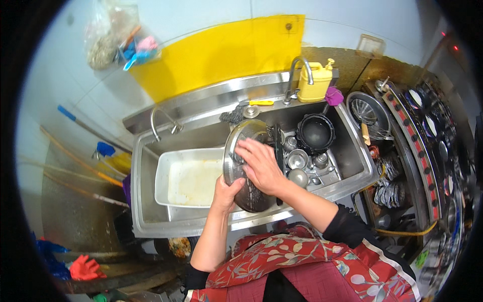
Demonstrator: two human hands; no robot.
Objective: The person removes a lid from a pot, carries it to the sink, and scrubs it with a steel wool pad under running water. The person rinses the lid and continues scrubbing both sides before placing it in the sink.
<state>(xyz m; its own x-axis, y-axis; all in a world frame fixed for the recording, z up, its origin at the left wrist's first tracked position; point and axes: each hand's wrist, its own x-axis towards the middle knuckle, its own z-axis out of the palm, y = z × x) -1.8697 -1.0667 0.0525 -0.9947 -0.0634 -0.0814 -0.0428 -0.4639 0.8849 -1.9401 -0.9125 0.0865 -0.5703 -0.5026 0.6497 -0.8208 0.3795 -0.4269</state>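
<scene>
A large round metal pan or lid (256,198) is tilted up over the middle of the steel double sink, with whitish streaks on its dark lower face. My left hand (227,192) grips its near left edge, thumb on the face. Across the inner face lies my right hand (260,164), over a dark scouring pad (236,157); how firmly it holds the pad is hidden. A white plastic tub (188,181) sits in the left basin. The right basin holds a black pot (316,133), several metal bowls (297,159) and spoons.
Two faucets (292,85) rise behind the basins. A yellow jug (315,83), a purple cloth (334,96), a yellow-handled tool (261,102) and a dark mesh cloth (232,115) rest along the back ledge. On the right, a metal basin (353,102) holds a whisk, beside a stove.
</scene>
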